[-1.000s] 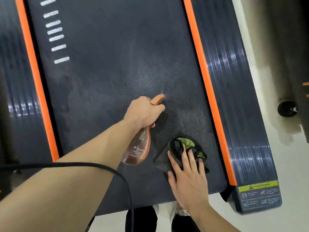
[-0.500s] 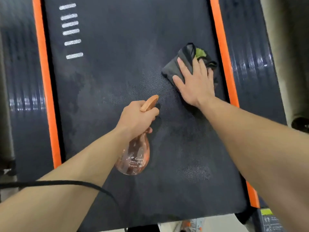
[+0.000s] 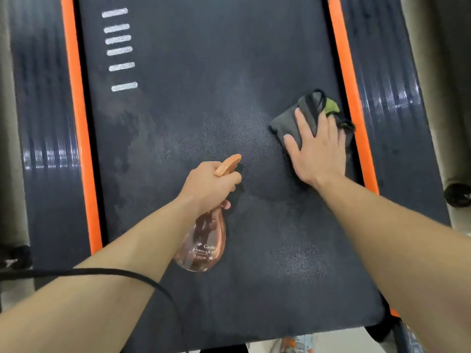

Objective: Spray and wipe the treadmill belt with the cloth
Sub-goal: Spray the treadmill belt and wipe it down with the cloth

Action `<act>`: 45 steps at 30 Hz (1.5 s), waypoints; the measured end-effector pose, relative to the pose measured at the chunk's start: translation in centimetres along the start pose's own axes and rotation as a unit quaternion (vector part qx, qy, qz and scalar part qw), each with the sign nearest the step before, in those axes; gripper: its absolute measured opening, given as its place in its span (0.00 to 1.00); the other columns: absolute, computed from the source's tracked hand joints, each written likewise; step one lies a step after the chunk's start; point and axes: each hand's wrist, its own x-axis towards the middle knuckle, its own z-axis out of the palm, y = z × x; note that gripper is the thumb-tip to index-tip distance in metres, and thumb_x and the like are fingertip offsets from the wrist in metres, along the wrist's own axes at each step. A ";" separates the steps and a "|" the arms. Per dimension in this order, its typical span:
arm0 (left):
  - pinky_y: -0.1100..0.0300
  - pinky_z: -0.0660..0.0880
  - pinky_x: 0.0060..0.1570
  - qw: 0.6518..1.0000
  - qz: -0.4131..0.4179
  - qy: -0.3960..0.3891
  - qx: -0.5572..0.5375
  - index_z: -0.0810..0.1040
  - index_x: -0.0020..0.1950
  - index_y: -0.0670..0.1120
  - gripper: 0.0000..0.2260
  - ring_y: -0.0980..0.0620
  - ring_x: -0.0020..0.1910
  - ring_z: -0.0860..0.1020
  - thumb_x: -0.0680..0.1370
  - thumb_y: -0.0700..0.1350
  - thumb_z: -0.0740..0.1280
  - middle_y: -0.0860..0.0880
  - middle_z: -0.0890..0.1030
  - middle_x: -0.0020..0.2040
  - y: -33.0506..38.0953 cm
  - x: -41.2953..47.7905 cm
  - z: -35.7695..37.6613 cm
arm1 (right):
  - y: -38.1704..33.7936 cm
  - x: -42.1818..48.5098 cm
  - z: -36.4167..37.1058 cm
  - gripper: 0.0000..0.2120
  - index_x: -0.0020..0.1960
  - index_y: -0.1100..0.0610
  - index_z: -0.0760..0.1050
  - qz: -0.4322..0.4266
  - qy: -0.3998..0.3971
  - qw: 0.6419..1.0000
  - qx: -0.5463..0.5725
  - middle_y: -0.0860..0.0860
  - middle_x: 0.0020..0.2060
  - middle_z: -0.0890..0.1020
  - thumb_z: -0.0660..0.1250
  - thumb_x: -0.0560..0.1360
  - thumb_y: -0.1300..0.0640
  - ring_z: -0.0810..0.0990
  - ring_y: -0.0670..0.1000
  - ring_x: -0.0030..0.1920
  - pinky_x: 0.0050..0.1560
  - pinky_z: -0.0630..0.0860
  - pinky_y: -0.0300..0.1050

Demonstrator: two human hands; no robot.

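Now the right hand, fingers spread, presses the grey cloth at two o'clock on the treadmill belt, slightly nearer than before; the left hand grips the spray bottle centrally.

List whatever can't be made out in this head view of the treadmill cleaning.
Cloth: head view, the right hand pressing on it covers much of it.
Spray bottle: head view, the left hand gripping its neck hides the trigger; the lettering is too blurred to read fully.
Treadmill belt: head view, far end cut off by the top edge.
Dark round object: head view, cut by the right edge, unidentifiable.
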 end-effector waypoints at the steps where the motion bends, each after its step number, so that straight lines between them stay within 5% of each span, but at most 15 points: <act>1: 0.60 0.78 0.37 1.000 -0.004 -0.002 0.000 0.81 0.49 0.40 0.10 0.51 0.23 0.81 0.77 0.47 0.71 0.47 0.88 0.47 0.2 0.1 -0.1 | -0.5 0.2 0.0 0.30 0.82 0.42 0.47 0.006 0.002 1.000 -0.001 0.60 0.81 0.54 0.46 0.83 0.36 0.48 0.60 0.81 0.79 0.47 0.62; 5: 0.66 0.72 0.27 1.000 -0.015 -0.016 -0.008 0.81 0.47 0.44 0.07 0.50 0.24 0.81 0.77 0.47 0.71 0.47 0.87 0.45 1.0 -0.2 -0.4 | -0.5 -6.3 1.6 0.30 0.82 0.44 0.51 -0.042 0.005 0.998 -0.044 0.62 0.78 0.60 0.47 0.83 0.37 0.54 0.63 0.80 0.77 0.53 0.64; 11: 0.63 0.74 0.29 0.999 -0.024 -0.011 -0.037 0.79 0.41 0.46 0.06 0.49 0.23 0.79 0.77 0.45 0.70 0.47 0.84 0.40 2.3 -0.9 -1.0 | -0.6 -16.9 3.9 0.30 0.81 0.44 0.57 -0.068 -0.074 0.994 -0.050 0.62 0.77 0.65 0.48 0.81 0.37 0.58 0.64 0.78 0.75 0.59 0.67; 17: 0.51 0.83 0.42 1.000 -0.005 0.010 -0.011 0.77 0.43 0.44 0.08 0.50 0.24 0.82 0.74 0.48 0.70 0.46 0.82 0.39 2.0 -0.8 -0.9 | -1.7 -17.3 4.0 0.29 0.81 0.45 0.56 -0.052 -0.064 0.996 -0.046 0.63 0.76 0.65 0.49 0.82 0.39 0.59 0.64 0.78 0.75 0.59 0.67; 20: 0.55 0.81 0.39 0.998 -0.014 0.025 -0.055 0.80 0.50 0.37 0.15 0.50 0.24 0.82 0.74 0.49 0.71 0.47 0.84 0.42 1.8 -0.5 -1.3 | -1.6 -17.5 4.0 0.29 0.81 0.45 0.57 -0.056 -0.066 0.995 -0.049 0.63 0.76 0.64 0.49 0.82 0.39 0.59 0.64 0.78 0.75 0.58 0.67; 23: 0.60 0.78 0.34 0.997 -0.019 0.032 -0.074 0.81 0.48 0.39 0.10 0.51 0.23 0.80 0.77 0.46 0.71 0.47 0.83 0.41 1.9 0.1 -1.9 | -1.6 -16.9 3.9 0.29 0.81 0.45 0.57 -0.063 -0.064 0.994 -0.058 0.63 0.76 0.64 0.48 0.82 0.39 0.59 0.64 0.78 0.75 0.59 0.67; 26: 0.62 0.78 0.31 0.998 -0.015 0.019 -0.065 0.78 0.42 0.44 0.06 0.51 0.22 0.78 0.76 0.45 0.69 0.46 0.82 0.38 2.5 0.7 -2.6 | -2.6 -15.3 3.4 0.29 0.81 0.45 0.56 -0.081 -0.067 0.992 -0.065 0.61 0.77 0.63 0.48 0.82 0.39 0.58 0.63 0.79 0.76 0.58 0.67; 30: 0.52 0.86 0.46 0.997 -0.015 0.037 -0.062 0.82 0.47 0.38 0.13 0.50 0.24 0.82 0.75 0.49 0.70 0.48 0.83 0.38 2.4 1.6 -4.0 | -5.5 -11.0 2.2 0.30 0.81 0.44 0.55 -0.077 -0.060 0.994 -0.042 0.61 0.78 0.61 0.47 0.82 0.38 0.56 0.63 0.79 0.77 0.56 0.66; 34: 0.58 0.81 0.35 0.994 -0.023 0.049 -0.097 0.82 0.53 0.38 0.13 0.50 0.25 0.80 0.77 0.47 0.70 0.47 0.84 0.43 1.6 2.5 -6.3 | -9.4 0.4 -0.1 0.31 0.82 0.44 0.54 -0.094 -0.022 0.995 -0.020 0.62 0.79 0.59 0.48 0.80 0.37 0.55 0.63 0.80 0.77 0.53 0.66; 38: 0.52 0.85 0.42 0.993 -0.002 0.074 -0.096 0.83 0.53 0.39 0.11 0.49 0.25 0.81 0.77 0.47 0.71 0.42 0.87 0.48 0.1 3.7 -8.5 | -14.1 11.8 -2.7 0.31 0.82 0.43 0.46 -0.081 -0.041 0.996 -0.022 0.59 0.82 0.50 0.48 0.83 0.37 0.46 0.60 0.81 0.79 0.46 0.63; 42: 0.55 0.83 0.39 0.992 -0.018 0.077 -0.096 0.83 0.49 0.42 0.08 0.48 0.24 0.82 0.78 0.46 0.71 0.45 0.88 0.48 -1.1 3.7 -10.4 | -14.1 1.5 1.3 0.30 0.82 0.45 0.54 -0.168 0.013 0.983 -0.078 0.62 0.78 0.62 0.50 0.82 0.39 0.56 0.63 0.79 0.77 0.52 0.66; 45: 0.64 0.74 0.26 0.992 -0.045 0.053 -0.102 0.82 0.45 0.43 0.06 0.47 0.26 0.80 0.78 0.45 0.71 0.42 0.88 0.48 -2.3 3.0 -11.1 | -10.7 -6.9 2.8 0.28 0.81 0.41 0.57 -0.318 -0.072 0.940 -0.102 0.60 0.77 0.65 0.52 0.82 0.37 0.59 0.62 0.79 0.76 0.55 0.65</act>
